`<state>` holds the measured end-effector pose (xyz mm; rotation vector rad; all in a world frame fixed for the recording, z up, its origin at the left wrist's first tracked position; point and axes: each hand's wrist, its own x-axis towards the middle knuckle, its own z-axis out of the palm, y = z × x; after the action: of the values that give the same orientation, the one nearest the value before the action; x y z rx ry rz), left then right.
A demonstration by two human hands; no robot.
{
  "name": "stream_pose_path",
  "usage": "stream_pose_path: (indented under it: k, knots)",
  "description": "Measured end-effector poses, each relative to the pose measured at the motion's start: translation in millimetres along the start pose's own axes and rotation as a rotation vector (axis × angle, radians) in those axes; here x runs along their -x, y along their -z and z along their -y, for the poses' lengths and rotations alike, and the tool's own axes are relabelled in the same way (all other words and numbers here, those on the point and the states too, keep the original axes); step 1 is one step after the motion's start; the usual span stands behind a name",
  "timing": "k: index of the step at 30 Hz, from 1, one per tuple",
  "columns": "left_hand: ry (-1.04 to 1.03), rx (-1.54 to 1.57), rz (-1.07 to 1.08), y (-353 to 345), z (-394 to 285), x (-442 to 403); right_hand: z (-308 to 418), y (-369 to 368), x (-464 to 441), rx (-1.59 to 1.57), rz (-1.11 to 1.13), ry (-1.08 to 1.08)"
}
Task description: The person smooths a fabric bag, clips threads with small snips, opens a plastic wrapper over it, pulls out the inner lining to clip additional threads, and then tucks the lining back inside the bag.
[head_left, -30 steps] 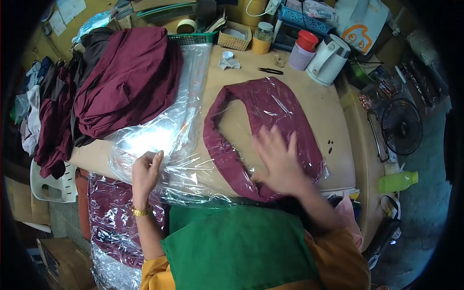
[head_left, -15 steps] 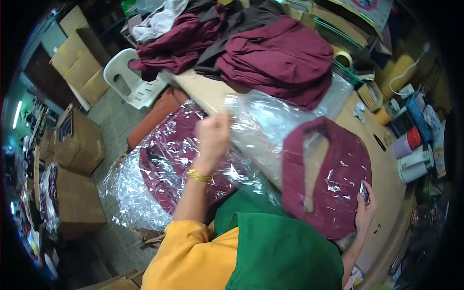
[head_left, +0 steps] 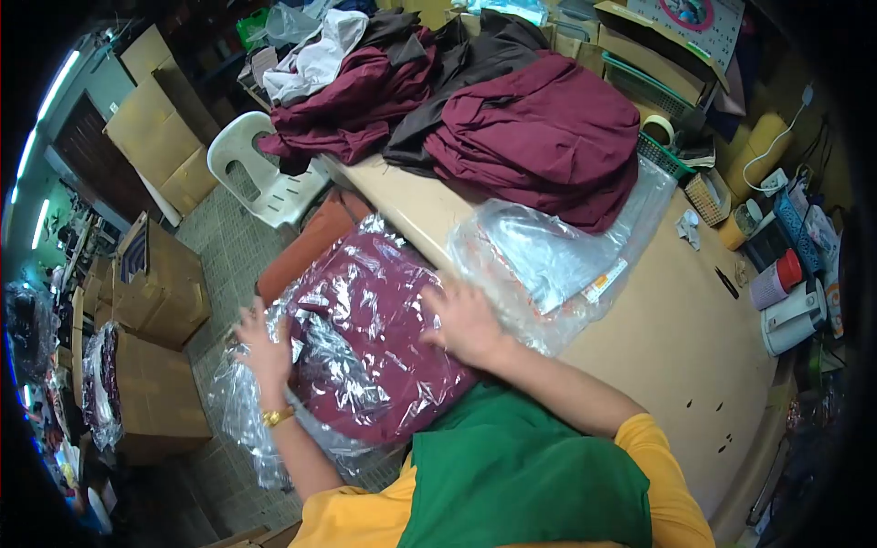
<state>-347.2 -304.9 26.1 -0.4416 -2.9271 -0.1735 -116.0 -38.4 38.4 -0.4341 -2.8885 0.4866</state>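
Clear plastic bags holding folded maroon garments [head_left: 384,320] lie piled to the left of the table, just in front of me. My left hand [head_left: 266,347], a gold bracelet at its wrist, rests open at the pile's left edge with the fingers spread. On the right side, my right hand [head_left: 466,321] is also open, its fingers apart and touching or just over the wrapped garment. Glare on the plastic hides the exact contact. Beside the right hand, a stack of clear plastic bags [head_left: 548,265] lies on the table.
Loose maroon cloth [head_left: 539,128] and dark cloth are heaped at the table's [head_left: 676,365] far end. A white plastic chair [head_left: 274,196] stands behind the pile. Cardboard boxes [head_left: 155,384] line the left floor. Small scissors or snips [head_left: 727,282] and a pink-and-red cup [head_left: 776,279] are at the right.
The wrapped maroon garment has gone from the table on the right onto the pile at left. My right hand moved left with it; my left hand moved down and left and is now open.
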Motion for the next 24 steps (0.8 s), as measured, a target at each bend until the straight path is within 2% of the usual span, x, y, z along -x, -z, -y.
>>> stream_pose_path:
  k: [2,3,5,8,10,12,14,16,17,18,19,20,21,23,24]
  knots:
    - [0.019,0.031,0.153,-74.9,-9.7,-6.5,0.3,-27.6,15.3,0.244,0.179,0.21]
    - [0.027,0.057,0.158,-98.3,-12.5,-8.7,-0.2,-42.4,20.0,0.236,0.348,0.171]
    - [0.01,0.099,0.134,-136.4,-13.9,-14.5,-11.9,-69.1,24.6,0.139,0.352,0.14]
    - [0.002,0.118,0.149,-149.1,-21.5,-27.3,-13.3,-75.0,18.8,0.071,0.336,0.095]
    - [-0.018,0.14,0.207,-145.2,-9.4,-43.4,-6.1,-37.7,28.2,-0.097,0.325,0.149]
    - [-0.105,0.238,0.331,-151.5,12.6,-69.4,-10.5,20.4,49.6,-0.647,0.361,0.221]
    - [-0.146,-0.049,0.306,-82.6,-11.5,-71.7,-36.1,61.9,82.1,-0.66,-0.082,0.241]
    - [-0.083,-0.167,0.232,-23.6,-46.0,-70.7,-99.1,96.0,113.1,-0.272,-0.415,0.025]
    - [-0.226,-0.024,0.088,-20.3,-51.0,-79.0,-141.6,100.0,128.6,-0.332,-0.618,-0.207]
    - [-0.356,0.123,-0.056,-19.6,-53.5,-86.4,-192.1,110.3,145.6,-0.196,-0.677,-0.373]
    - [-0.38,0.135,-0.052,-9.7,-76.0,-84.6,-239.4,119.4,165.6,-0.065,-0.759,-0.551]
    - [-0.557,0.324,-0.109,7.3,-111.0,-77.8,-288.8,129.7,189.7,0.074,-0.803,-0.591]
    - [-0.722,0.508,-0.166,27.1,-147.2,-66.9,-350.6,125.2,220.1,0.465,-0.709,-0.765]
    - [-0.954,0.774,-0.119,61.7,-230.0,-37.2,-385.6,128.2,254.0,0.741,-0.609,-1.099]
    - [-1.038,0.812,-0.09,73.2,-266.2,-24.8,-395.0,127.2,264.6,0.674,-0.611,-1.145]
